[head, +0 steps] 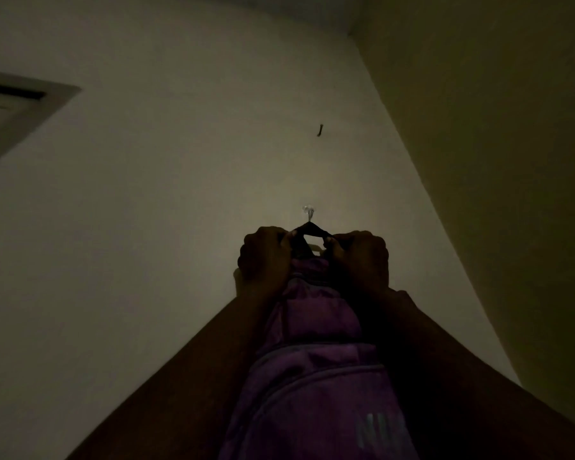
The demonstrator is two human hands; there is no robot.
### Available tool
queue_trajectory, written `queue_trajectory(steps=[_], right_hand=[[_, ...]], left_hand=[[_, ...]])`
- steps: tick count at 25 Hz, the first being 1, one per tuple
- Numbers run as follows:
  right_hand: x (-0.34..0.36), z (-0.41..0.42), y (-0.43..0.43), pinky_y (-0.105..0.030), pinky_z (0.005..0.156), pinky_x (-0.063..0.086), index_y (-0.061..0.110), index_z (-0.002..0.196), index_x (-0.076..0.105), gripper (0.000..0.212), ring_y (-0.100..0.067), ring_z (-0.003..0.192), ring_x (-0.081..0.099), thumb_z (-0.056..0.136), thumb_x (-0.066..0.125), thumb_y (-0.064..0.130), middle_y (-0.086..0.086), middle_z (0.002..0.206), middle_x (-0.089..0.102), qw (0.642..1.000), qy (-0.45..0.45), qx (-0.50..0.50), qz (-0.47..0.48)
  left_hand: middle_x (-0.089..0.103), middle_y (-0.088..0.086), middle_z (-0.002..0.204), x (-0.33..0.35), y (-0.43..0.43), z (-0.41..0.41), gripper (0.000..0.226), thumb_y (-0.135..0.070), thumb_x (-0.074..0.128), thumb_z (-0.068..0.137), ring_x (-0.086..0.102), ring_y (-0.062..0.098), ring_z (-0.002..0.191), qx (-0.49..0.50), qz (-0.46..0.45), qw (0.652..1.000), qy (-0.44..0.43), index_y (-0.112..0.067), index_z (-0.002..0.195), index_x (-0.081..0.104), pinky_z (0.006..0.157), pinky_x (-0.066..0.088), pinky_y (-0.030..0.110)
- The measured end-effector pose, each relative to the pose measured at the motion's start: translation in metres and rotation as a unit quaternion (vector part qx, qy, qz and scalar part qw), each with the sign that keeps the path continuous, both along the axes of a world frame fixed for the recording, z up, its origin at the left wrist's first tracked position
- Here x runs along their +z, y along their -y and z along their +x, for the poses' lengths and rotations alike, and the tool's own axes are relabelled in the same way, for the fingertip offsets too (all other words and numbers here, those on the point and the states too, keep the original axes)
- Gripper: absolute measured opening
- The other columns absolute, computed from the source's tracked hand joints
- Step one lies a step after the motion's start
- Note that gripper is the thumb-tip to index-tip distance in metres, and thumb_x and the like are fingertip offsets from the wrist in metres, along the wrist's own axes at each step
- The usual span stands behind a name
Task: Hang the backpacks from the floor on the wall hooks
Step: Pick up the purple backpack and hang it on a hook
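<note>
**Backpack loop: seating it on the wall hook**

Backpack, purple, is held up against the wall in the lower centre of the frame. It lies between the two forearms with its top toward the clear hook at centre frame.

**State of the grip**
- The left grip has its fingers curled and pinches the left end of the black carry loop.
- The right grip pinches the right end in the same way.
- The loop is stretched between them into a peak, and its apex sits right at the lower tip of the hook. In this dim light it cannot be told whether the loop is already over the prong.

**Step in hand (judged): hooking the loop**
1. Hold the loop taut and open so that the prong has a clear gap to enter.
2. Raise the apex above the prong tip, press it toward the wall, then lower it into the bend of the hook.
3. Let the weight down gradually. The hook appears small and possibly stuck on, so a sudden drop could pull it off.
4. Release one grip first and the other only once the bag hangs steady.

A dark peg sits bare higher up, to the upper right of centre. It is probably meant for another bag. The floor is out of view.
</note>
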State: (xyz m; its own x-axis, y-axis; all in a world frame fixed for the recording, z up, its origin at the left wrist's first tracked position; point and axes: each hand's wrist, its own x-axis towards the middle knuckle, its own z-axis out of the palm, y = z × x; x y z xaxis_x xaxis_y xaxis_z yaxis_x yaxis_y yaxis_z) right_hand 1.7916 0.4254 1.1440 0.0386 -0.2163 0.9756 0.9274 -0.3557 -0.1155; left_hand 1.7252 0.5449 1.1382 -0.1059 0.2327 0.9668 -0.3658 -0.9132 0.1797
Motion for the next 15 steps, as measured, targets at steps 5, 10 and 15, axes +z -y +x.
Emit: queue_trajectory(steps=[5, 10, 15], right_hand=[[0.037, 0.004, 0.000, -0.016, 0.059, 0.030, 0.010, 0.097, 0.074, 0.026, -0.023, 0.086, 0.066, 0.089, 0.056, 0.027, -0.012, 0.098, 0.074, 0.999, 0.022, -0.024, 0.015], [0.057, -0.005, -0.001, -0.027, 0.071, 0.049, 0.007, 0.099, 0.073, 0.025, -0.030, 0.088, 0.067, 0.088, 0.058, 0.024, -0.016, 0.099, 0.073, 0.999, 0.023, -0.009, 0.024], [0.063, -0.008, -0.002, -0.028, 0.059, 0.052, 0.005, 0.085, 0.075, 0.023, -0.028, 0.075, 0.068, 0.076, 0.071, 0.026, -0.016, 0.084, 0.074, 0.996, -0.071, 0.036, 0.036]], left_hand=[[0.071, 0.017, 0.087, 0.039, 0.003, 0.004, 0.029, -0.025, 0.051, 0.091, 0.067, 0.032, 0.079, -0.002, 0.015, 1.000, -0.003, -0.007, 0.080, 0.071, 0.061, 0.044, 0.029], [0.068, 0.021, 0.101, 0.069, 0.003, 0.001, 0.026, -0.018, 0.051, 0.090, 0.065, 0.036, 0.093, 0.024, -0.015, 0.999, -0.033, 0.001, 0.091, 0.069, 0.070, 0.049, 0.036], [0.064, 0.020, 0.115, 0.083, 0.007, -0.007, 0.027, -0.014, 0.062, 0.085, 0.062, 0.033, 0.103, 0.000, -0.085, 0.992, -0.094, 0.002, 0.106, 0.063, 0.078, 0.051, 0.035]])
